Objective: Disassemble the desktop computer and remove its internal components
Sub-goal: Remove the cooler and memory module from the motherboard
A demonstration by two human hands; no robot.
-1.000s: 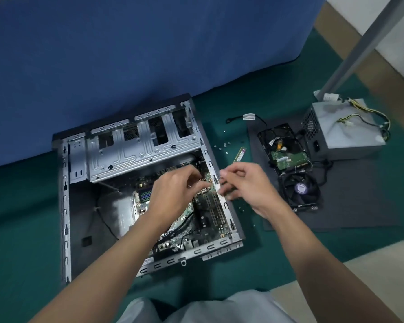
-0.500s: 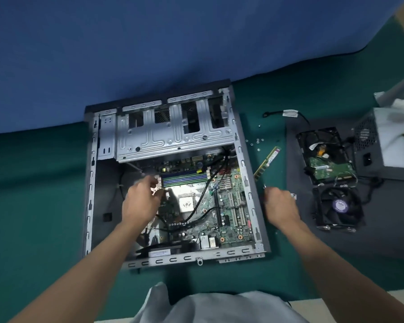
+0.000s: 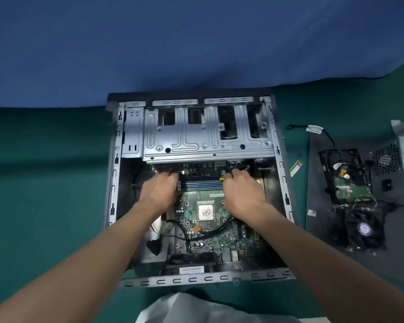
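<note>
Motherboard [image 3: 219, 243]: likely light, stiff, fragile; taking by edges. Left hand [image 3: 160, 191], right hand [image 3: 243, 191] resting at memory slots [image 3: 200, 181]; grip closure: cannot tell.

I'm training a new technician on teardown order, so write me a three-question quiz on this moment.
1. True or false: the hard drive lies outside the case.
2. How many memory sticks lie loose on the green cloth to the right of the case?
3. Where are the left hand and right hand? A) at the two ends of the memory slots; B) on the hard drive; C) flat on the green cloth.
Key: 1 true; 2 one; 3 A.
</note>
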